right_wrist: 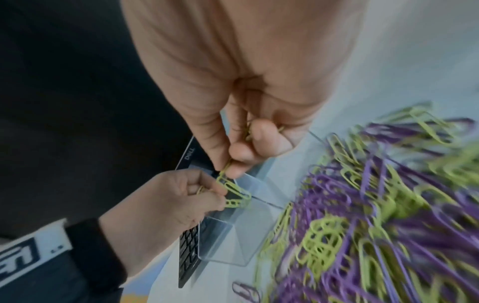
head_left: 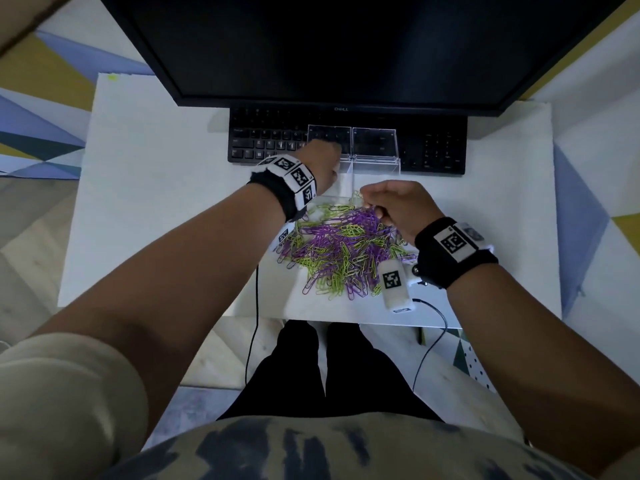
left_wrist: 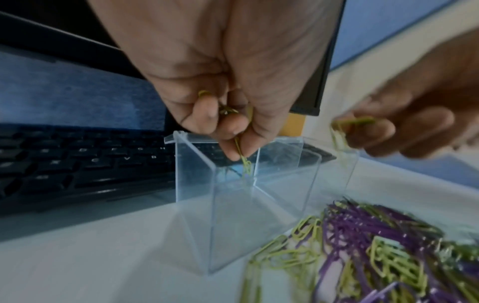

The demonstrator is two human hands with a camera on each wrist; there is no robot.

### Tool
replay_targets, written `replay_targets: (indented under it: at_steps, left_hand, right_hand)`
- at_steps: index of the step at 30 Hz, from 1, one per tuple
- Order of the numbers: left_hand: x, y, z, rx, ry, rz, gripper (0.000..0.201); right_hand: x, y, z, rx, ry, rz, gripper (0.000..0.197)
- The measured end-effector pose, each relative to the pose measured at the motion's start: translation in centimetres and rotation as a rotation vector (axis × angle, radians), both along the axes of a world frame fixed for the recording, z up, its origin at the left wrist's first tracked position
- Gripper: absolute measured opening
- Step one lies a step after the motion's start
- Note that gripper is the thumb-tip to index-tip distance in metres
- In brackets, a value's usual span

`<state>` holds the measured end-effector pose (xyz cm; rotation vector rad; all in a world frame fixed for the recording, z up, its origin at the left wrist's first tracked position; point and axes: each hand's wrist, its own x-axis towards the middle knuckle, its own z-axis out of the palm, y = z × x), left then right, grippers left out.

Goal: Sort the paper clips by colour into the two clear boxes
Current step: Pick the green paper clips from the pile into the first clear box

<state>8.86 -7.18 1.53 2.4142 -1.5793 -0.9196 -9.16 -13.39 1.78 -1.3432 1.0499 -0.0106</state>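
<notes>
The left hand (left_wrist: 228, 86), fingers curled, pinches a few green clips (left_wrist: 245, 164) over the open top of the left clear box (left_wrist: 215, 205), while the right hand (right_wrist: 249, 114) pinches another small bunch of green clips (right_wrist: 233, 188) just beside the 2 boxes. Both boxes, the right clear box (head_left: 375, 157) included, stand against the keyboard (head_left: 263, 143) near the table's (head_left: 145, 202) far edge and appear to hold no clips. Judged barely begun: the mixed green and purple pile (head_left: 341, 251) near the front edge remains almost entirely unsorted.
</notes>
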Motion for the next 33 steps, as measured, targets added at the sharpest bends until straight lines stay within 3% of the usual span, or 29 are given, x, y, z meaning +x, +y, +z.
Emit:
replay_targets:
  at_steps: [4, 8, 13, 17, 20, 25, 29, 33]
  left_hand:
    - [-0.2, 0.3, -0.3, 0.004, -0.088, -0.052, 0.028]
    - [0.1, 2.1, -0.5, -0.155, -0.061, 0.016, 0.027]
    - [0.9, 6.8, -1.4, -0.352, 0.044, 0.407, 0.013]
    - [0.9, 11.0, -3.8, -0.271, 0.085, 0.669, 0.013]
    - [0.4, 12.7, -5.3, -0.235, 0.093, 0.631, 0.018]
    - [0.3, 12.7, -5.9, -0.227, 0.022, 0.419, 0.029]
    - [0.3, 12.5, -6.2, -0.18, 0.013, 0.323, 0.025]
    - [-0.2, 12.3, -6.1, -0.139, -0.047, 0.264, 0.023]
  right_hand:
    - [2.2, -0.9, 1.0, -0.236, 0.03, 0.117, 0.014]
    - [5.2, -1.0, 1.4, -0.46, 0.071, 0.303, 0.017]
    - [8.7, 0.3, 0.7, -0.685, 0.151, 0.556, 0.025]
    - [9.7, 1.3, -0.8, -0.806, 0.219, 0.745, 0.033]
    - [9.2, 1.4, -1.6, -0.809, 0.215, 0.742, 0.035]
    - [6.3, 2.7, -1.3, -0.855, 0.035, 0.503, 0.025]
    - [4.2, 4.7, -2.7, -0.813, 0.207, 0.69, 0.03]
    - [4.6, 5.3, -4.9, -0.937, 0.316, 0.827, 0.043]
